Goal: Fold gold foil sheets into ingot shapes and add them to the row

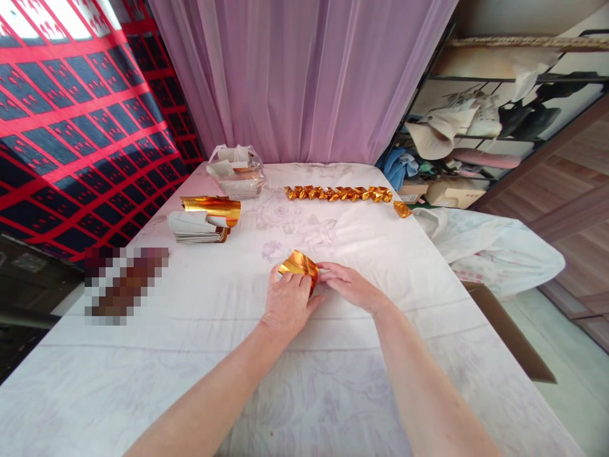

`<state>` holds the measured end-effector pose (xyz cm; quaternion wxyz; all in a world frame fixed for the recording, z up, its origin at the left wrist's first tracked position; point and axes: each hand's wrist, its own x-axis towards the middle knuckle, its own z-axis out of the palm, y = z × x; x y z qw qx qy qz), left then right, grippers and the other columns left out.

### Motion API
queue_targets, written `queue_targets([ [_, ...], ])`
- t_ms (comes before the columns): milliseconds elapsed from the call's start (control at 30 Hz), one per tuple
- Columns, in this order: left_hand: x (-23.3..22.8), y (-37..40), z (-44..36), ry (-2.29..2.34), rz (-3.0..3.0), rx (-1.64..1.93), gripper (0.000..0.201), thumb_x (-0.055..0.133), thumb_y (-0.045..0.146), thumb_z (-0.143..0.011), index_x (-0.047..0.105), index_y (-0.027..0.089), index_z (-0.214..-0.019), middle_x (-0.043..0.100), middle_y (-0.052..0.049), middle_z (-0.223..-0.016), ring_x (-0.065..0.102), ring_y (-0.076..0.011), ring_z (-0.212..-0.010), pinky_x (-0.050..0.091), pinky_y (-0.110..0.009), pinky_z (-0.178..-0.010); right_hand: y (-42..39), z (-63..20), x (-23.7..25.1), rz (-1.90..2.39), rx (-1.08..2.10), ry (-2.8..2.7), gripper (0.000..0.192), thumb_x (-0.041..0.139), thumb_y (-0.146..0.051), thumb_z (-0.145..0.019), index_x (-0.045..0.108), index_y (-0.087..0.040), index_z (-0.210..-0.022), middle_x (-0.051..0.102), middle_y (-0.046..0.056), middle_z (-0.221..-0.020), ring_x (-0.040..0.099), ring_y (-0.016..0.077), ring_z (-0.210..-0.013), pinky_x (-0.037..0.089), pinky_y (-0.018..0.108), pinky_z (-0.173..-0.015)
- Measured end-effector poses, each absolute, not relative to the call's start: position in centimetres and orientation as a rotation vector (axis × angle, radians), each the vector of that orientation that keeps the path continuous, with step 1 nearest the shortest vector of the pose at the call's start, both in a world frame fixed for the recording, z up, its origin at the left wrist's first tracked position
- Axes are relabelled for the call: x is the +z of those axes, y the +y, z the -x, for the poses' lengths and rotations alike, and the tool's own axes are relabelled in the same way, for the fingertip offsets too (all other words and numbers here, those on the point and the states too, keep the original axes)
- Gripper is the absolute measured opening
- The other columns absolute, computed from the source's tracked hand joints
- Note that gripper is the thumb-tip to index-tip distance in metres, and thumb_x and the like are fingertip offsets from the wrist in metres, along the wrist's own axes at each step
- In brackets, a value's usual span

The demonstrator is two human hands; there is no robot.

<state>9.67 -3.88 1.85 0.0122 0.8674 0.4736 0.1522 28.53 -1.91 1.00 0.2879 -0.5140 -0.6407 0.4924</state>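
Our left hand [288,303] and right hand [349,284] pinch a gold foil sheet [299,264] at mid-bench [190,355]; beyond lie a row of folded gold pieces [339,193], a foil stack [205,219] and a plastic bag [236,170].

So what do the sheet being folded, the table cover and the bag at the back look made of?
Gold sheet, pressed under the left hand and right hand: probably foil-faced paper, mirror-shiny, holding sharp creases. Table cover: seemingly thin woven cloth, matte white with a faint floral print and soft wrinkles. Bag: clear plastic film, glossy and crumpled.
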Motion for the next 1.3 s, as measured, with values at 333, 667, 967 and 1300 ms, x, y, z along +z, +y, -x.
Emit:
queue_targets([
  [333, 1.8, -3.2, -9.2, 1.611, -2.734, 0.637, 0.021, 0.051, 0.026, -0.095, 0.066, 0.021, -0.082, 0.07, -0.005, -0.068, 0.066, -0.0241, -0.075, 0.031, -0.054, -0.108, -2.0, -27.6, 1.0, 1.316, 1.345, -1.729, 0.063, 0.044, -0.005, -0.075, 0.057, -0.025, -0.132, 0.076, 0.0, -0.11, 0.069, 0.0173, -0.107, 0.051, 0.036, -0.099],
  [667, 2.2, -4.1, -4.5, 1.172, -3.019, 0.884, 0.025, 0.046, 0.01, -0.097, 0.068, 0.023, -0.099, 0.076, 0.0, -0.094, 0.068, -0.0181, -0.1, 0.016, -0.054, -0.12, -2.7, -26.5, 0.3, 1.432, 0.286, -2.079, 0.065, 0.067, -0.012, -0.072, 0.057, -0.027, -0.134, 0.042, 0.012, -0.152, 0.04, 0.03, -0.139, 0.038, 0.049, -0.107],
  [967, -0.5, -3.6, 1.4, 0.956, -3.02, 0.658, 0.03, 0.042, 0.013, -0.1, 0.067, 0.03, -0.109, 0.077, 0.007, -0.104, 0.067, -0.0154, -0.11, 0.01, -0.046, -0.125, -4.5, -25.1, -0.3, 1.186, 0.074, -2.418, 0.04, 0.057, -0.004, -0.081, 0.073, -0.027, -0.109, 0.063, 0.007, -0.131, 0.053, 0.0266, -0.124, 0.043, 0.045, -0.1],
  [1300, -0.7, -4.5, 3.3, 0.922, -2.939, 0.633, 0.026, 0.046, 0.016, -0.099, 0.067, 0.03, -0.105, 0.076, 0.008, -0.107, 0.064, -0.0136, -0.116, 0.011, -0.041, -0.125, -4.4, -24.3, -1.0, 1.014, -0.146, -2.474, 0.023, 0.064, -0.009, -0.086, 0.071, -0.025, -0.101, 0.071, 0.004, -0.113, 0.061, 0.0224, -0.107, 0.048, 0.038, -0.088],
])
